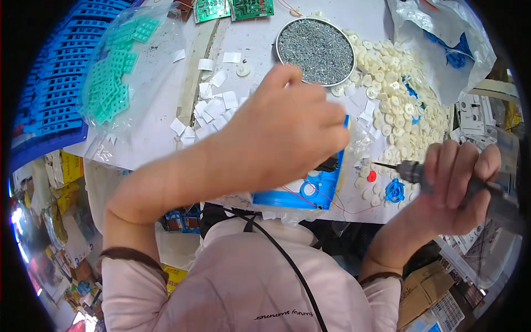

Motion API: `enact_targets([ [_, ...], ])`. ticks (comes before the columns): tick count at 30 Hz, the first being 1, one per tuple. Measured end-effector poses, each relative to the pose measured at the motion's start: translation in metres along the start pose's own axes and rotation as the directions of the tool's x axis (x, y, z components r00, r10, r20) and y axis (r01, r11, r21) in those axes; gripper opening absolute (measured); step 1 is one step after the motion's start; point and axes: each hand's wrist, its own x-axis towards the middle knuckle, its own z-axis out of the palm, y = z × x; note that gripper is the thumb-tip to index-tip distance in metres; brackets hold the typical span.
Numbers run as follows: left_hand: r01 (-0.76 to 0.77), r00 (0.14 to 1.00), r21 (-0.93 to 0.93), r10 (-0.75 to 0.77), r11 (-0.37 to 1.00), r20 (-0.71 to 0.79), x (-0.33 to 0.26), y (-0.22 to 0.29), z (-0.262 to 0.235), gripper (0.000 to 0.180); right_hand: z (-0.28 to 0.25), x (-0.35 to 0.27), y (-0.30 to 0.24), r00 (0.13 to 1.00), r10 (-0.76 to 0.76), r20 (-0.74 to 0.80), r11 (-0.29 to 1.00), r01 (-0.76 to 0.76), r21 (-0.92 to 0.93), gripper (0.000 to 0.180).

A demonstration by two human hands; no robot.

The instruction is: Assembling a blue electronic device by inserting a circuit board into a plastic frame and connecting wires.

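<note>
My right hand (456, 185) is wrapped round a dark grey power screwdriver (410, 171), whose thin bit points left. My left hand (304, 119), slightly blurred, crosses above the table with its fingers curled closed; whatever they may hold is hidden. Under that hand lies a blue plastic casing (271, 198), partly covered, with a black part (329, 164) and thin red wires (344, 210) on it. Just beyond my left hand stands a round dish of small silvery screws (315, 50). Near the screwdriver's tip are a red disc (371, 176) and a blue coiled piece (395, 191).
Many cream-coloured round plastic pieces (398, 119) are heaped right of the dish. White paper-like squares (213, 109) lie left of it. Green perforated sheets (110, 80) in a clear bag, a blue crate (55, 72), green circuit boards (251, 8) and a plastic bag (442, 61) ring the table.
</note>
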Motion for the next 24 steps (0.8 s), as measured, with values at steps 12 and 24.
enact_targets([
  [12, 0.187, 0.967, -0.297, -0.228, 0.936, -0.111, -0.04, 0.014, 0.02, 0.02, 0.08, 0.013, 0.025, 0.995, -0.102, -0.023, 0.992, 0.103, 0.067, 0.035],
  [24, 0.252, 0.936, -0.128, -0.275, 0.959, -0.221, -0.057, 0.016, 0.014, 0.043, 0.081, 0.011, 0.031, 0.994, -0.088, -0.06, 0.996, 0.089, 0.009, 0.031],
])
